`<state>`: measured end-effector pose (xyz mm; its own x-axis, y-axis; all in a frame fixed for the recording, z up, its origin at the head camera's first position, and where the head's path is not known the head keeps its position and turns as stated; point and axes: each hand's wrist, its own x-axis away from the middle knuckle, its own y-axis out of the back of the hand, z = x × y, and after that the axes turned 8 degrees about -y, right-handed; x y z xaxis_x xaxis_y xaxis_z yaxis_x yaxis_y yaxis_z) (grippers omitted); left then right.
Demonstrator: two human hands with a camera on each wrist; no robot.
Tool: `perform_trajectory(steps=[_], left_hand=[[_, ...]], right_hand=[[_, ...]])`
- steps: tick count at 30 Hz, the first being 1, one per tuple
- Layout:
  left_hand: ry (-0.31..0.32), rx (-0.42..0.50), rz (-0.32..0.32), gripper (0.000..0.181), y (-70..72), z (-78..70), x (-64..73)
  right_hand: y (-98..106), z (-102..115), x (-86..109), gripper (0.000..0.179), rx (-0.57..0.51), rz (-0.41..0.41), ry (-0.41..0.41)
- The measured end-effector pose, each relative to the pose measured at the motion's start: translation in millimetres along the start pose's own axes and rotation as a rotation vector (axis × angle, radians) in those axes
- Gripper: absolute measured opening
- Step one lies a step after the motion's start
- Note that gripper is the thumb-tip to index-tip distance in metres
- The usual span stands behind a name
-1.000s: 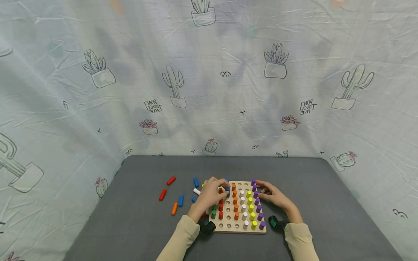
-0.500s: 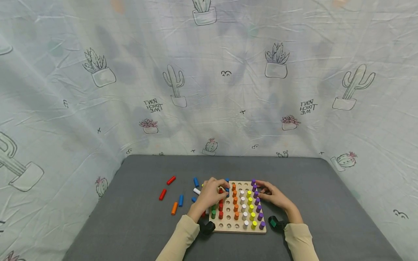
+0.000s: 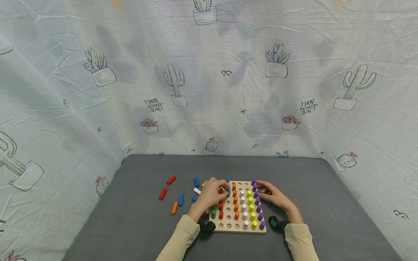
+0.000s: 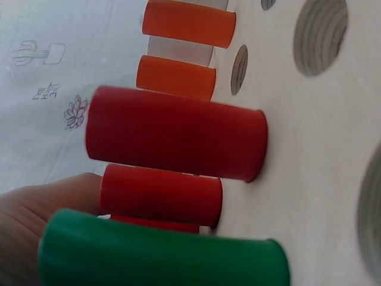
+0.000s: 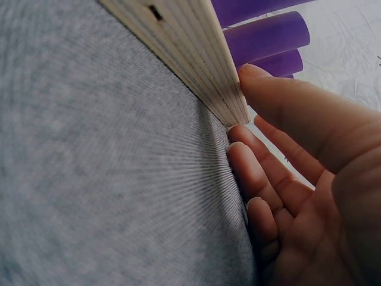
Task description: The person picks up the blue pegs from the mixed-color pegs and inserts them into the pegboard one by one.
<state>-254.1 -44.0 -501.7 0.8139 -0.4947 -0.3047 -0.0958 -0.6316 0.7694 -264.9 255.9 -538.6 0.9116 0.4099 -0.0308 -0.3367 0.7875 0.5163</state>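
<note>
Thumb and finger closed to a narrow pinch, a person's left hand [image 3: 211,193] grips a blue peg [image 3: 228,194] at 11 o'clock on the wooden pegboard [image 3: 241,231], its long axis upright. At 2 o'clock, the right hand [image 3: 275,195], fingers loosely bent, touches the pegboard's edge.

Can count one pegboard [image 3: 225,221] on one table [image 3: 130,224]: seven purple pegs [image 3: 259,208] along its right edge; then, leftward, five yellow pegs [image 3: 251,208], five white pegs [image 3: 244,208], five orange pegs [image 3: 236,208] and, partly hidden by one left hand [image 3: 210,194], at least two blue pegs [image 3: 228,194], three red pegs [image 3: 221,215] and two green pegs [image 3: 213,214]. Beyond the left edge, at least three loose blue pegs [image 3: 181,200], two loose red pegs [image 3: 163,194], one loose orange peg [image 3: 174,208], one loose white peg [image 3: 197,191]. At the right edge, one right hand [image 3: 273,195].
</note>
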Motion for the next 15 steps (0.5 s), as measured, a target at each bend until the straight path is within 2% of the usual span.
perform_trajectory(steps=[15], left_hand=[[0.008, -0.001, 0.004, 0.009, 5.3, -2.1, -0.5]], right_hand=[[-0.2, 3.6, -0.1, 0.050, 0.012, -0.008, -0.015]])
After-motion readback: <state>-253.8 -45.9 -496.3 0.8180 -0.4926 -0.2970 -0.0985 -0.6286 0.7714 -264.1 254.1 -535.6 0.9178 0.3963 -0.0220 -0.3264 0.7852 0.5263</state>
